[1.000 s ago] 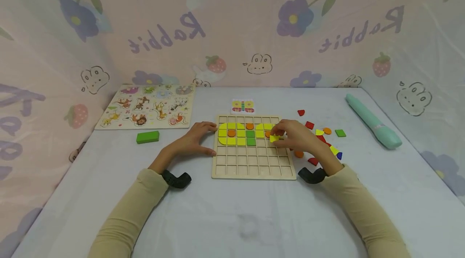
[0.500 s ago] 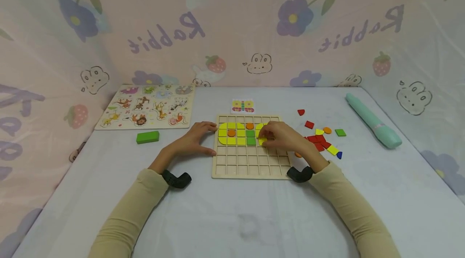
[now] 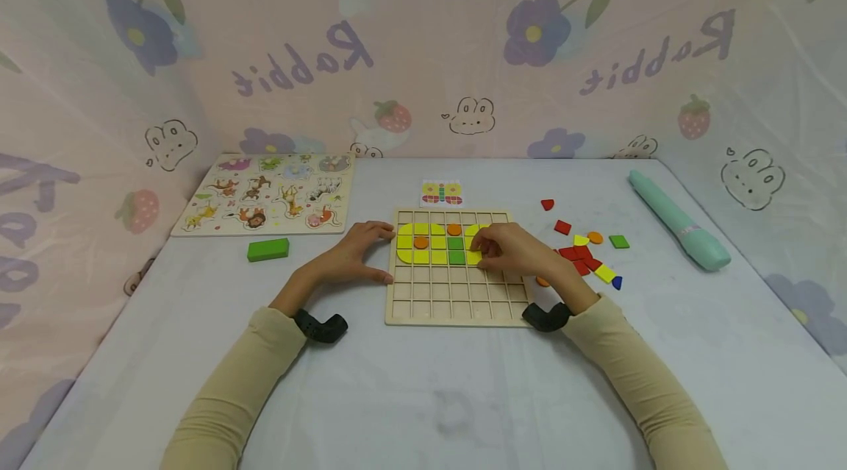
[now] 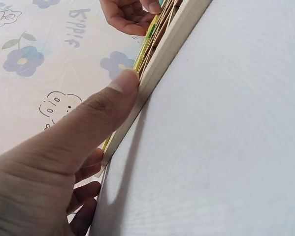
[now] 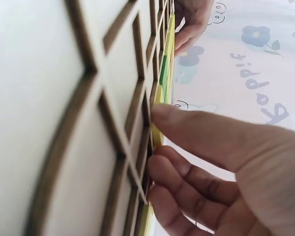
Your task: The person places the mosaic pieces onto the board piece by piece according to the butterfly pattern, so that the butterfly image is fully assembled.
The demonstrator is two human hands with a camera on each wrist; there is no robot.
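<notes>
The left hand (image 3: pixel 352 255) is resting at the left edge of the board (image 3: pixel 463 321), thumb and fingers standing wide apart, the thumb touching the rim. The right hand (image 3: pixel 519 249) is working over the board's upper right part, its bent thumb and fingers pinching narrowly about a yellow tile (image 5: pixel 157 136); the firmness of the hold is not showing. The board is lying on the white table (image 3: pixel 384 389) between the hands. Other yellow tiles (image 3: pixel 439 257) are occupying its upper cells, with orange discs (image 3: pixel 420 243) and green tiles (image 3: pixel 456 257) sitting among them. A butterfly card (image 3: pixel 442 193) is lying just beyond the far edge. Loose pieces (image 3: pixel 581 252), mostly red, are lying right of the board. A green block (image 3: pixel 267 250) is lying near an animal puzzle (image 3: pixel 273 199) on the left; a teal object (image 3: pixel 676 218) is lying far right.
</notes>
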